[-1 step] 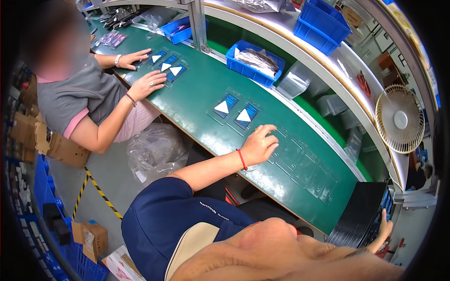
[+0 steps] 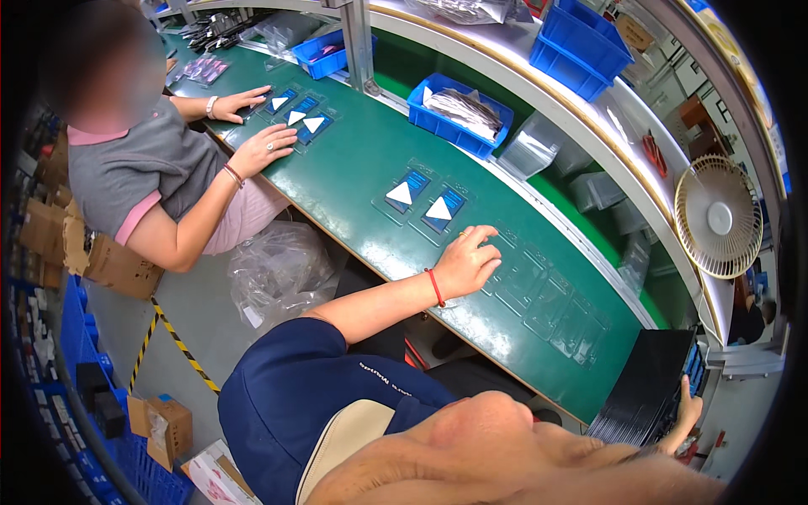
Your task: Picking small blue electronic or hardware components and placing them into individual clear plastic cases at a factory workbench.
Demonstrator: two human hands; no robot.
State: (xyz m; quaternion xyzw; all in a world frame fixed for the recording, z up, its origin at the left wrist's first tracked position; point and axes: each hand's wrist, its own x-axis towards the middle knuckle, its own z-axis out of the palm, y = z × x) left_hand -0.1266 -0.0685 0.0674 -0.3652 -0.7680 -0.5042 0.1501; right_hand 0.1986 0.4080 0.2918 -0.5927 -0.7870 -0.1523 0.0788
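Note:
My left hand (image 2: 468, 263) is over the green workbench (image 2: 362, 160), fingers loosely bent and apart, with nothing visible in them. Its fingertips are next to a row of clear plastic blister shells (image 2: 551, 301) laid flat to the right. Just beyond that hand lie two shells with dark blue cards, each bearing a white triangle: a nearer card (image 2: 443, 209) and a farther-left card (image 2: 408, 191). At the bench's right end, my right hand (image 2: 688, 410) is closed at blue-printed cards (image 2: 695, 364) beside a black stack (image 2: 633, 379); some of its fingers are hidden.
A co-worker's hands (image 2: 261, 150) rest beside three similar carded shells (image 2: 300, 111) at left. Blue bins (image 2: 459, 139) stand along the back under a curved shelf (image 2: 497, 46). A fan (image 2: 718, 216) and red-handled pliers (image 2: 654, 155) are at right. A plastic bag (image 2: 280, 268) hangs below the bench edge.

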